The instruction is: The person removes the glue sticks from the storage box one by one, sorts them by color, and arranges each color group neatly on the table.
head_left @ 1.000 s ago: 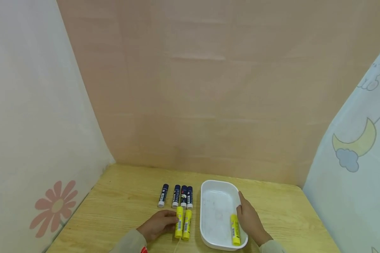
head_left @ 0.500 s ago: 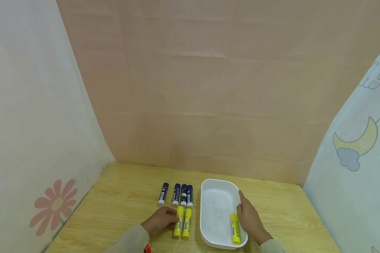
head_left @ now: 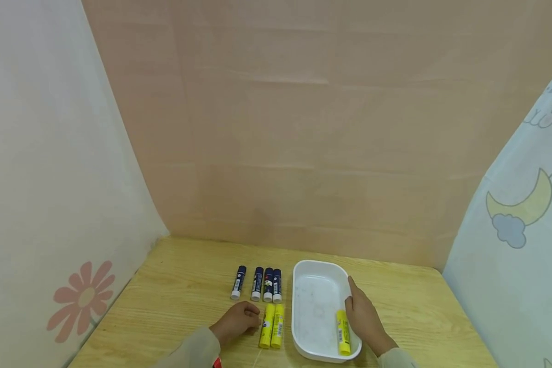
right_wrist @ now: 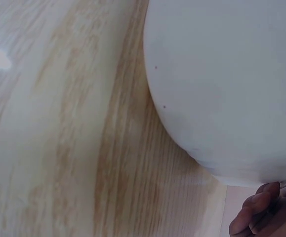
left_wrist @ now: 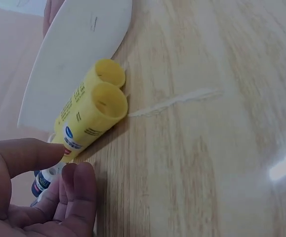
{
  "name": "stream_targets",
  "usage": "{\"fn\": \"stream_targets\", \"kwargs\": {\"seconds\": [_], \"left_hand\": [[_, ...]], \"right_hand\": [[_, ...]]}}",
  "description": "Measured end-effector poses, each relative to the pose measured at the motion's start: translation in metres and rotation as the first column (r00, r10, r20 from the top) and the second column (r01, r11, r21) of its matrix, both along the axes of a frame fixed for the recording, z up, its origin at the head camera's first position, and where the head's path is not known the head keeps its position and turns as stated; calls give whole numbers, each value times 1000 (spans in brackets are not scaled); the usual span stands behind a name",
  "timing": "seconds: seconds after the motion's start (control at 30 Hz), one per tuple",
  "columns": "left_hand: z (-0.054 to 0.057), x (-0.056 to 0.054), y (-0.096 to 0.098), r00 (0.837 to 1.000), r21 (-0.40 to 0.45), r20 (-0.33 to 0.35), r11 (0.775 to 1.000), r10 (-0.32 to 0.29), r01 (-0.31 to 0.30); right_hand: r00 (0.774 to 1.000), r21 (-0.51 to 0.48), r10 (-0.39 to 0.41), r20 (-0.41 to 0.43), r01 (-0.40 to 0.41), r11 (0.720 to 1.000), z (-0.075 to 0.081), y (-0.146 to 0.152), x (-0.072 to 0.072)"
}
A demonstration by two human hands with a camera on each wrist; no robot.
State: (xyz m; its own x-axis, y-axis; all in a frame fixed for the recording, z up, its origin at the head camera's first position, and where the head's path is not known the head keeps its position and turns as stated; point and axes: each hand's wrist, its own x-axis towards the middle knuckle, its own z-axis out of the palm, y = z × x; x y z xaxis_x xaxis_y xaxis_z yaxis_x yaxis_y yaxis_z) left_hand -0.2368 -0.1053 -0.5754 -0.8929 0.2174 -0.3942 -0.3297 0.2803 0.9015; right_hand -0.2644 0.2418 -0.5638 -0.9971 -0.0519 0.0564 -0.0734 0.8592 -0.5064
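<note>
Two yellow glue sticks [head_left: 272,325] lie side by side on the table, touching each other. My left hand [head_left: 237,322] rests just left of them, its thumb and fingers apart with nothing held between them. In the left wrist view the thumb tip overlaps the nearer yellow tube [left_wrist: 91,118]; whether it touches is unclear. My right hand [head_left: 367,322] grips the right side of a white plastic tray [head_left: 319,263]. Inside the tray, along its right wall, lies another yellow glue stick [head_left: 343,332]. Its curled fingertips [right_wrist: 256,207] show at the tray's edge in the right wrist view.
Several dark blue glue sticks [head_left: 257,283] with white ends lie in a row behind the yellow pair, one set a little apart on the left. The wooden table [head_left: 179,286] is bounded by a tan backdrop [head_left: 303,153] and patterned side sheets.
The left yellow glue stick has moved right and rolled until it touches its neighbour. My left hand has come away from it slightly. The right hand stays on the tray.
</note>
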Motion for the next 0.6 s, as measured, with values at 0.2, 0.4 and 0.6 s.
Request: {"fn": "stream_targets", "kwargs": {"seconds": [0.2,0.4,0.6], "left_hand": [[-3,1,0,1000,-6,-10,1000,2,-2],[-4,2,0,1000,-19,-20,1000,15,-15],[-5,4,0,999,0,-33,999,34,-34]], "right_hand": [[1000,-8,5,-9,-5,1000,3,0,2],[1000,-4,10,-16,-10,1000,1,0,1],[1000,1,5,-18,-5,1000,1,0,2]]}}
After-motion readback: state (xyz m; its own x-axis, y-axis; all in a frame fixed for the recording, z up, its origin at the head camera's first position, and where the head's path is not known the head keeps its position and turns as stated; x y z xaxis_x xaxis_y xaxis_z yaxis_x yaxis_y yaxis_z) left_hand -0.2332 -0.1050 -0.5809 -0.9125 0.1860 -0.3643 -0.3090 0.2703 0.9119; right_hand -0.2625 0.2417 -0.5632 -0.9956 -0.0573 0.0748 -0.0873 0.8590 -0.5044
